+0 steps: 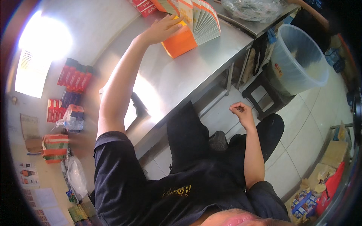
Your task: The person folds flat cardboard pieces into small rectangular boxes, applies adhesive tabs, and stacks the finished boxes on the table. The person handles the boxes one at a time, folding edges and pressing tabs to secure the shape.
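Note:
My left hand (162, 30) reaches across the steel table, its fingers stretched out over the top of an orange carton stack (180, 42). The fingers rest at the stack's yellow and orange upper edge and do not wrap round it. Right beside them, a row of flat folded cartons (205, 23) with white sides and orange edges fans out to the right. My right hand (241, 112) hovers above my lap, away from the table, with fingers curled in toward the thumb. Whether something small sits in that curl cannot be made out.
The steel table (166, 81) runs diagonally past my legs. A translucent plastic tub (281, 64) stands on a dark stool (266, 90) at the right. Clear plastic bags (256, 9) lie on a second table. Red boxes (75, 77) are stacked by the wall; another person's arm (315, 13) shows at top right.

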{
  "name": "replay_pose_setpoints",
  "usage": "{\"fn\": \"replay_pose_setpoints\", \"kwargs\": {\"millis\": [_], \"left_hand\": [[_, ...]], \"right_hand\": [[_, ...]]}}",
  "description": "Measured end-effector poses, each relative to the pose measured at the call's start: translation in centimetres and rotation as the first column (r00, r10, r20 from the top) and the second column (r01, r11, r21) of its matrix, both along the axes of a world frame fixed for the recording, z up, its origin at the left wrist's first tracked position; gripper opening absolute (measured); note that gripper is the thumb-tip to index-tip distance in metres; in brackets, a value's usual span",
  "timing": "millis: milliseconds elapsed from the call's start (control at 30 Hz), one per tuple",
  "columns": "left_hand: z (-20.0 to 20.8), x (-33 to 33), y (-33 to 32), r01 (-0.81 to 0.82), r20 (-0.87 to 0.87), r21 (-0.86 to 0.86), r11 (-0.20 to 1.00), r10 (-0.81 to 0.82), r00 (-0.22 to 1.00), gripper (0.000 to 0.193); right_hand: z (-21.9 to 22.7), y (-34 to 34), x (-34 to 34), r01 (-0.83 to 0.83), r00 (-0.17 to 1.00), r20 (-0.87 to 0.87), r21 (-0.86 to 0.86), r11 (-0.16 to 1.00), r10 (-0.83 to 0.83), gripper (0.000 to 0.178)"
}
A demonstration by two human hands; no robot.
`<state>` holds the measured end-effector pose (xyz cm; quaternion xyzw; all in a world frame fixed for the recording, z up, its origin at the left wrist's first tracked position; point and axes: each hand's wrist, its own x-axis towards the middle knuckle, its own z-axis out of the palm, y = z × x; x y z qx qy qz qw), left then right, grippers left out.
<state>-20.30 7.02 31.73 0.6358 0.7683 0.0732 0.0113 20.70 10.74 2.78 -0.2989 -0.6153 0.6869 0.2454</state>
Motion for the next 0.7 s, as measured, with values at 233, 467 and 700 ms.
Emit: {"fn": "replay_pose_setpoints", "kwargs": {"millis": [233,467,700], "left_hand": [[-2.0,0.1,0.4,0.028,-0.067,0.168,0.985,-0.017,0.998,0.060],[-2.2,-1.5,0.2,0.061,-0.158,0.173,0.983,-0.033,0.987,0.059],[2.5,2.6,2.9,-0.002,-0.052,-0.116,0.993,-0.005,0.999,0.051]], "right_hand": [[-0.5,-0.6,-0.1,-0.053,0.999,0.014,0.050,0.997,0.053,0.013],[-0.6,-1.1,0.2,-0.054,0.997,0.050,0.062,0.997,0.051,0.016],[-1.2,-1.0,1.2,-0.015,0.999,0.049,0.074,0.997,0.011,0.018]]}}
